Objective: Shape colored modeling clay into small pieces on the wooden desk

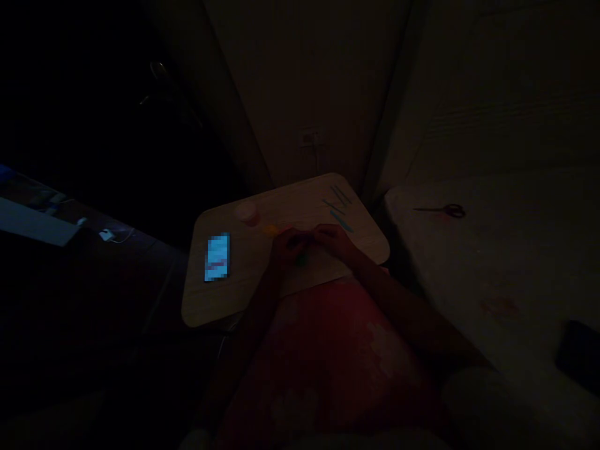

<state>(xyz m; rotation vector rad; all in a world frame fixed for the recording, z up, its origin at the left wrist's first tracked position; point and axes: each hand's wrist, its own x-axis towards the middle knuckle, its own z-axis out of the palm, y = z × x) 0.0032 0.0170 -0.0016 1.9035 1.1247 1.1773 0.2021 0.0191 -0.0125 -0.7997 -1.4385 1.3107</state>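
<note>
In dim light, my left hand [284, 247] and my right hand [330, 235] meet above the near part of a small wooden table [248, 275]. Both have their fingers bent and pinched together around something small and dark, perhaps purplish, too dark to name. A small green piece [301, 259] shows just below my left hand. Beyond that hand lies a yellow-orange piece [270, 230]. A flat blue-green strip-like thing [342, 221] rests past my right hand, near several thin sticks [338, 197].
A lit phone [217, 257] lies at the table's left. Near the back edge stands a pale pinkish round container [247, 214]. Scissors [440, 210] lie on a pale bed-like surface [469, 269] to the right. A wall socket [309, 137] with a cord is behind.
</note>
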